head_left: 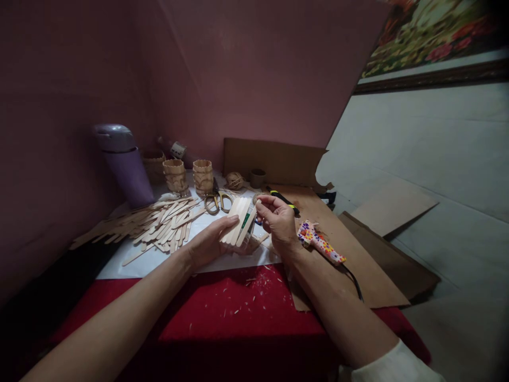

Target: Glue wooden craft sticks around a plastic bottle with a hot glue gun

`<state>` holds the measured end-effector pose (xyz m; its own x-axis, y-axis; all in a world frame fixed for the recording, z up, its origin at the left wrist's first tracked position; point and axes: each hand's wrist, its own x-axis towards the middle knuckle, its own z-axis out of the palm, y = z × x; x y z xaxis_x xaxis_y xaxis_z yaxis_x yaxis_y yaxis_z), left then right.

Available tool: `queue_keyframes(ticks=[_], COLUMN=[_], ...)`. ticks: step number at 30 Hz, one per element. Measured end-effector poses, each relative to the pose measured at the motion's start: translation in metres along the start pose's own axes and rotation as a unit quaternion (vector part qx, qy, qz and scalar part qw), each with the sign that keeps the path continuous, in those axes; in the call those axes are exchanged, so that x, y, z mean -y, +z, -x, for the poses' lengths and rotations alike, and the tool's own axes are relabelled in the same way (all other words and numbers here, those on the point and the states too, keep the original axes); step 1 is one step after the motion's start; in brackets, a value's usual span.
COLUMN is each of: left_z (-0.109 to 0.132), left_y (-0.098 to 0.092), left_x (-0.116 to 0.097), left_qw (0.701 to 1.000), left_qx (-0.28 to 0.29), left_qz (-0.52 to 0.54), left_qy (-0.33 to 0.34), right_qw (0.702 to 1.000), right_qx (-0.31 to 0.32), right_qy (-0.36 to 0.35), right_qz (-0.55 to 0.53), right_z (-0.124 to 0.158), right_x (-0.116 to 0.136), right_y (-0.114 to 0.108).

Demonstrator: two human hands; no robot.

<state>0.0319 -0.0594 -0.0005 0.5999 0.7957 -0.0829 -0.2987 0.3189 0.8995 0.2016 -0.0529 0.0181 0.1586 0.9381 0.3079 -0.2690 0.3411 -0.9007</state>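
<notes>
My left hand is wrapped round a small container clad in wooden ice-cream sticks, held tilted over the white sheet. My right hand sits just right of it with its fingers pinched at the container's top edge; what they pinch is too small to name. A flower-patterned glue gun lies on the brown cardboard beside my right wrist, its black cord trailing toward me.
A heap of loose wooden sticks covers the white sheet at left. Behind stand stick-clad cups, gold-handled scissors, a twine ball, a purple flask and a black-and-yellow tool. Red cloth covers the table's near side.
</notes>
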Motion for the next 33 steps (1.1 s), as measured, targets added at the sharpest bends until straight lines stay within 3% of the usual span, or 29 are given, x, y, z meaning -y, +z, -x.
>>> queue_keyframes(ticks=[16,33], left_z=[0.001,0.002], left_y=[0.003,0.017], left_x=[-0.001,-0.001], left_qw=[1.000,0.998], left_qx=[-0.011,-0.006], left_qz=[0.017,0.037], left_qy=[0.006,0.046], right_qw=[1.000,0.992], right_qx=[-0.013,-0.046], right_qy=[-0.016,-0.069], right_qz=[0.007,0.097], right_z=[-0.001,-0.001], right_x=[-0.008,-0.014], right_y=[0.001,-0.001])
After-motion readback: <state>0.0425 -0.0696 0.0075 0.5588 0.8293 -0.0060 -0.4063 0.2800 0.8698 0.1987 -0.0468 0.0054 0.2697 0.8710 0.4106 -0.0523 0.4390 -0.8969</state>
